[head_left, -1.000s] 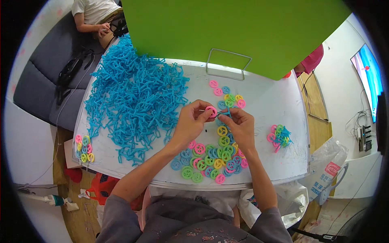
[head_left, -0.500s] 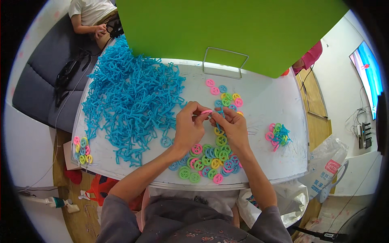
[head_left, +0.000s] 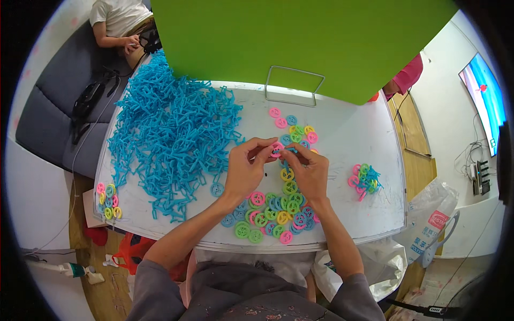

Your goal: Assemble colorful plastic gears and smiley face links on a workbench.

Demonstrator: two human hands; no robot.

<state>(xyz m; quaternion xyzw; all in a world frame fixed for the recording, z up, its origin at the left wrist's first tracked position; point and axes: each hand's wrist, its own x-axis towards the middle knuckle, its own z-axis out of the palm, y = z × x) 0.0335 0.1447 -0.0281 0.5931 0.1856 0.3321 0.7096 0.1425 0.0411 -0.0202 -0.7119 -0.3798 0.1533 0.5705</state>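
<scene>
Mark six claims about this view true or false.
1. The left hand holds a pink wheel. True.
2. A green panel is at the far side of the table. True.
3. The big blue heap lies on the table's right. False: it is on the left.
4. The right hand is flat on the table. False: it is curled, close to the left hand.
5. The loose wheels are all pink. False: blue, green and yellow ones show too.
6. A small cluster of wheels and blue parts lies right of the right hand. True.

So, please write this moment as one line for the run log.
left hand: holds pink wheel | right hand: holds blue piece | white table: blue heap, loose coloured wheels
</scene>
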